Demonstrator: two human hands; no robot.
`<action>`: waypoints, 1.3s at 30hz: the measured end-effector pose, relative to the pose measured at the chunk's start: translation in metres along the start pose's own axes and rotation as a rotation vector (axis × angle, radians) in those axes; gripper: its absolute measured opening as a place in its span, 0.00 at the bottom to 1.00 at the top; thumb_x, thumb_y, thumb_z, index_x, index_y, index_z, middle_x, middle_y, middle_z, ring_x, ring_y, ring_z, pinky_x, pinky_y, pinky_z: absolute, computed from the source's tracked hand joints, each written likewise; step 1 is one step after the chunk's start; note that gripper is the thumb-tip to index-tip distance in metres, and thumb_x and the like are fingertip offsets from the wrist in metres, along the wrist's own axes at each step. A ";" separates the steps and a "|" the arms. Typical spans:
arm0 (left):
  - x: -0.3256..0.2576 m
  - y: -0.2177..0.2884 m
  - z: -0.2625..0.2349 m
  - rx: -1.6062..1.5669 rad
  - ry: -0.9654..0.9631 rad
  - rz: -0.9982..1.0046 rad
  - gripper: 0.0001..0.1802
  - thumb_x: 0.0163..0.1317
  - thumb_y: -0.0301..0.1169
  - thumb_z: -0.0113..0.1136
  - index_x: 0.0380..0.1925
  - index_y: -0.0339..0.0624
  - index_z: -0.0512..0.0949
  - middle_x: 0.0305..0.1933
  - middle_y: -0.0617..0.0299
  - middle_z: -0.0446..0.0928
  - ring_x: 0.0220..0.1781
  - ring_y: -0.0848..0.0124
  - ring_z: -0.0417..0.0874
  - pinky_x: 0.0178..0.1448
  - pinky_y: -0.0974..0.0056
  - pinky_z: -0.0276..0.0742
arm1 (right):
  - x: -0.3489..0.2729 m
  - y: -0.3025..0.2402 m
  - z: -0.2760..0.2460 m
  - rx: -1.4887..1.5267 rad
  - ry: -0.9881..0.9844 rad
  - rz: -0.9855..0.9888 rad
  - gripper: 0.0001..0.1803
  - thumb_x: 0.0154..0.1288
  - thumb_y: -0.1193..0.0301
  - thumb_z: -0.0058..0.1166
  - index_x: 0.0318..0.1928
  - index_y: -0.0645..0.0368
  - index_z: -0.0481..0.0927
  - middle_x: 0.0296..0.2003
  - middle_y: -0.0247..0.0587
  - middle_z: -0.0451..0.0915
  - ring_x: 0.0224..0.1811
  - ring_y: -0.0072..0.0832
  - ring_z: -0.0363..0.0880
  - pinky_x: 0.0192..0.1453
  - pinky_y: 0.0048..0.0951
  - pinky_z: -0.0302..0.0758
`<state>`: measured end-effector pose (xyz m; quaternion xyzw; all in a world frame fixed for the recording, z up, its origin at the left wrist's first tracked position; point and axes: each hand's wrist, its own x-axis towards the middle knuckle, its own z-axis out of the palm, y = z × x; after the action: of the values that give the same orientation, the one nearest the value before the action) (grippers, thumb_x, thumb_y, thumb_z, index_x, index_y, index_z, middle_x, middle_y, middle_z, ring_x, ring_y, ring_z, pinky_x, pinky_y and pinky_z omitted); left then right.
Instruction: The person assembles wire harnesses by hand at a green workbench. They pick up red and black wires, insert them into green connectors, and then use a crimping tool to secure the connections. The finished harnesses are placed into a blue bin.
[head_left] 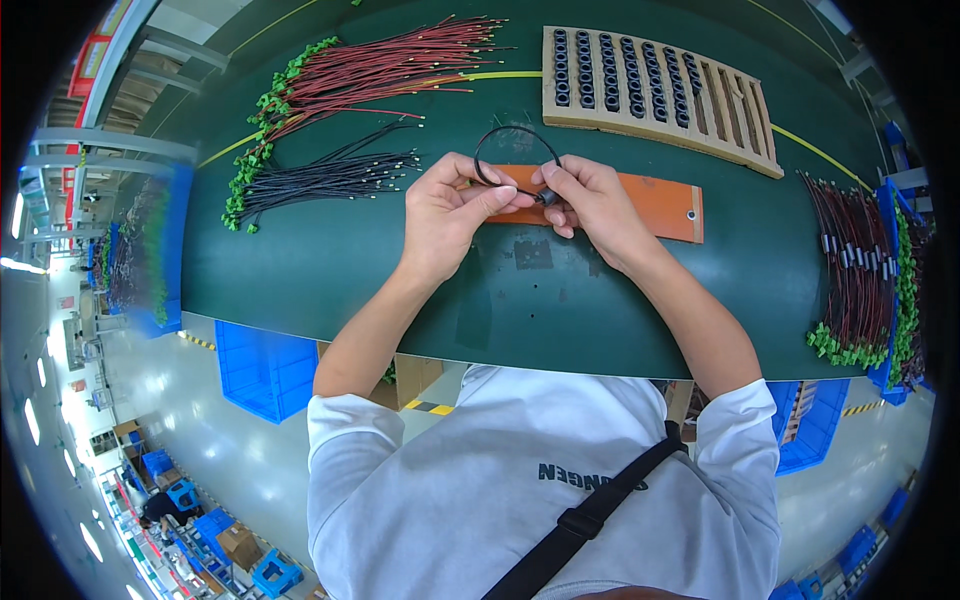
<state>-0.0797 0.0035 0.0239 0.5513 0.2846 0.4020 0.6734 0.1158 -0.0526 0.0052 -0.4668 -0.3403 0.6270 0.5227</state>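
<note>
Both my hands meet over the middle of the green table (330,270). My left hand (450,205) pinches one end of a thin black wire (505,133) that arches up in a loop between the hands. My right hand (590,195) pinches the other end, where a small dark ring-shaped part (547,198) sits at my fingertips. Under the hands lies a flat orange plate (655,205).
Red wires with green connectors (370,70) and a bundle of black wires (320,178) lie at the far left. A cardboard tray of black rings (650,85) stands at the back. More red and black wires (850,260) lie at the right. Blue bins (265,370) sit under the table.
</note>
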 end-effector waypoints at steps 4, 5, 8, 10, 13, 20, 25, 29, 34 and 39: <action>-0.006 -0.003 0.002 0.021 -0.007 0.085 0.08 0.63 0.12 0.63 0.36 0.32 0.75 0.44 0.50 0.82 0.44 0.59 0.90 0.53 0.59 0.89 | -0.001 0.000 0.001 0.011 0.008 0.000 0.16 0.79 0.65 0.49 0.42 0.68 0.79 0.26 0.36 0.75 0.21 0.16 0.71 0.23 0.21 0.68; -0.010 -0.006 0.004 0.058 0.001 0.148 0.08 0.62 0.11 0.63 0.35 0.32 0.75 0.43 0.50 0.82 0.44 0.59 0.90 0.52 0.58 0.89 | -0.001 0.000 0.002 0.026 0.012 0.002 0.16 0.79 0.65 0.50 0.41 0.68 0.79 0.26 0.36 0.76 0.21 0.16 0.71 0.22 0.20 0.68; -0.018 -0.007 0.001 0.519 -0.095 0.532 0.10 0.57 0.10 0.67 0.29 0.32 0.76 0.41 0.51 0.83 0.43 0.58 0.90 0.50 0.59 0.88 | -0.002 0.000 0.003 0.064 0.020 0.025 0.16 0.79 0.64 0.52 0.39 0.67 0.79 0.26 0.36 0.76 0.20 0.16 0.71 0.22 0.20 0.68; -0.019 -0.010 -0.001 0.750 -0.150 0.778 0.11 0.53 0.10 0.69 0.27 0.33 0.77 0.39 0.52 0.84 0.42 0.58 0.89 0.47 0.59 0.87 | -0.003 0.002 0.003 0.062 0.000 0.012 0.15 0.79 0.63 0.53 0.39 0.64 0.78 0.27 0.36 0.77 0.21 0.16 0.71 0.22 0.19 0.68; -0.007 -0.018 -0.002 0.843 -0.163 0.967 0.11 0.50 0.12 0.72 0.28 0.34 0.78 0.38 0.53 0.85 0.41 0.58 0.88 0.43 0.60 0.85 | -0.004 0.006 0.004 0.051 -0.010 -0.060 0.13 0.78 0.64 0.54 0.40 0.61 0.75 0.28 0.36 0.79 0.23 0.16 0.74 0.23 0.19 0.68; -0.006 -0.013 0.007 0.840 -0.183 0.886 0.13 0.47 0.13 0.74 0.31 0.34 0.79 0.40 0.54 0.84 0.40 0.57 0.85 0.40 0.58 0.82 | -0.007 0.006 0.008 0.064 0.084 -0.128 0.11 0.77 0.67 0.57 0.39 0.58 0.70 0.27 0.37 0.80 0.22 0.17 0.76 0.22 0.19 0.70; -0.005 -0.016 0.004 0.784 -0.133 0.809 0.13 0.50 0.14 0.74 0.30 0.35 0.78 0.42 0.54 0.83 0.45 0.59 0.86 0.45 0.59 0.85 | -0.008 0.006 0.010 -0.038 0.053 -0.168 0.10 0.76 0.68 0.57 0.46 0.60 0.71 0.30 0.38 0.81 0.23 0.17 0.77 0.22 0.19 0.71; -0.003 -0.021 0.012 0.670 -0.081 0.616 0.10 0.56 0.15 0.71 0.31 0.34 0.77 0.45 0.53 0.84 0.50 0.63 0.87 0.51 0.62 0.87 | -0.015 0.009 0.013 -0.075 0.120 -0.228 0.14 0.76 0.71 0.57 0.55 0.64 0.71 0.35 0.40 0.83 0.26 0.20 0.80 0.22 0.20 0.73; -0.006 -0.028 0.005 0.540 -0.071 0.326 0.06 0.62 0.16 0.66 0.35 0.32 0.77 0.52 0.49 0.85 0.51 0.68 0.87 0.54 0.65 0.86 | -0.032 -0.003 0.008 -0.065 0.157 -0.188 0.11 0.76 0.73 0.55 0.53 0.66 0.74 0.36 0.42 0.85 0.31 0.25 0.86 0.28 0.22 0.78; -0.003 -0.031 0.003 0.547 -0.151 0.300 0.06 0.64 0.17 0.66 0.37 0.32 0.77 0.52 0.50 0.85 0.52 0.68 0.87 0.57 0.65 0.85 | -0.045 -0.015 -0.010 -0.788 0.136 -0.488 0.06 0.75 0.75 0.52 0.45 0.65 0.79 0.31 0.44 0.86 0.33 0.29 0.88 0.36 0.30 0.82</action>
<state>-0.0718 -0.0026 -0.0060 0.7759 0.2470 0.3635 0.4525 0.1310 -0.0937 0.0254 -0.5760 -0.6172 0.2770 0.4589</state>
